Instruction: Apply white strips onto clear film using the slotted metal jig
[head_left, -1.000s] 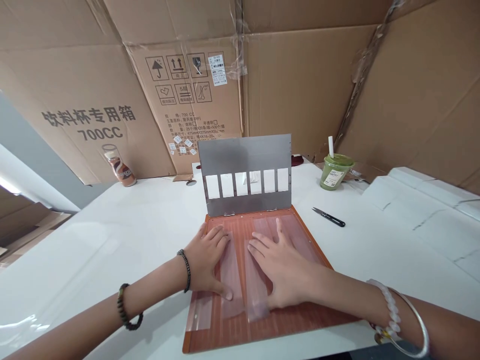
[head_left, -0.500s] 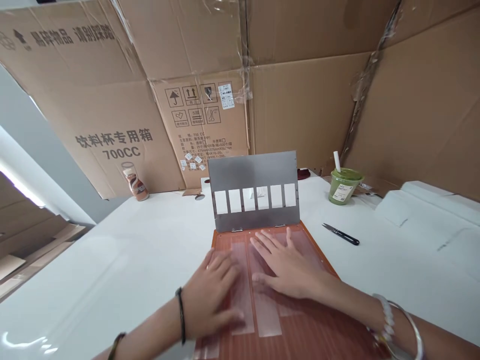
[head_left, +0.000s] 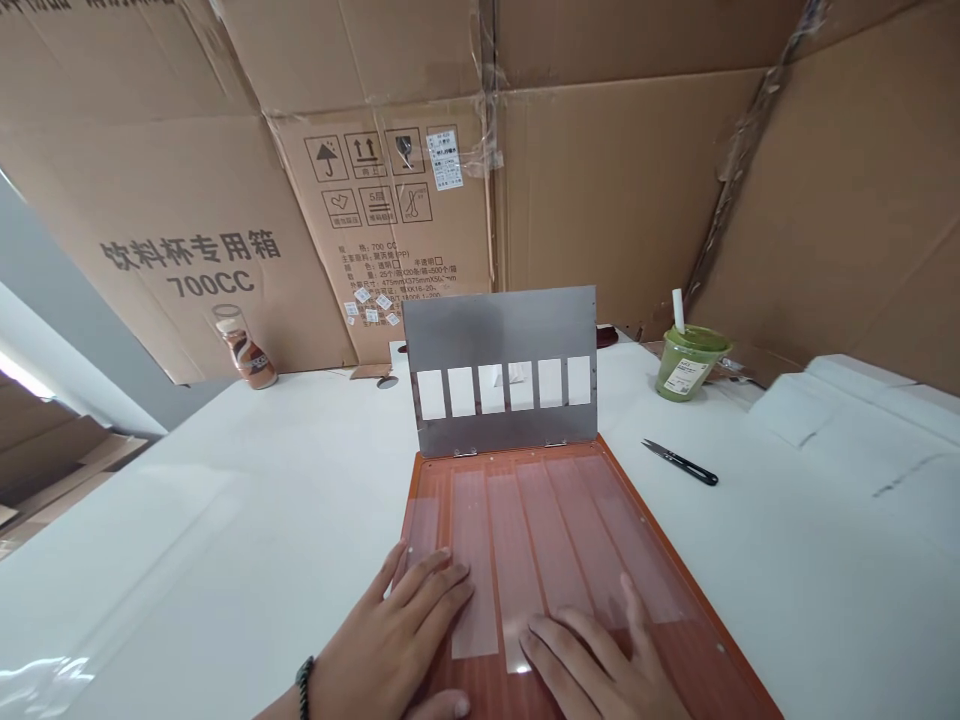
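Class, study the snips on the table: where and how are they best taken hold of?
Probably by the black handles, pinched from above, the right hand coming from the near right. The snips lie flat, handles at the near right end, pointed blades aimed far left.

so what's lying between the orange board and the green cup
In the head view, black snips lie on the white tabletop between the orange board and the green cup.

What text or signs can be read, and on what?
"饮料杯专用箱": left cardboard panel
"700CC": same panel
"700 CC": middle cardboard panel
"5层": same panel
Umbrella, arrows, glass, thermometer signs: same panel
Mostly too small or blurred: other print, sticker, bottle lettering, cup label
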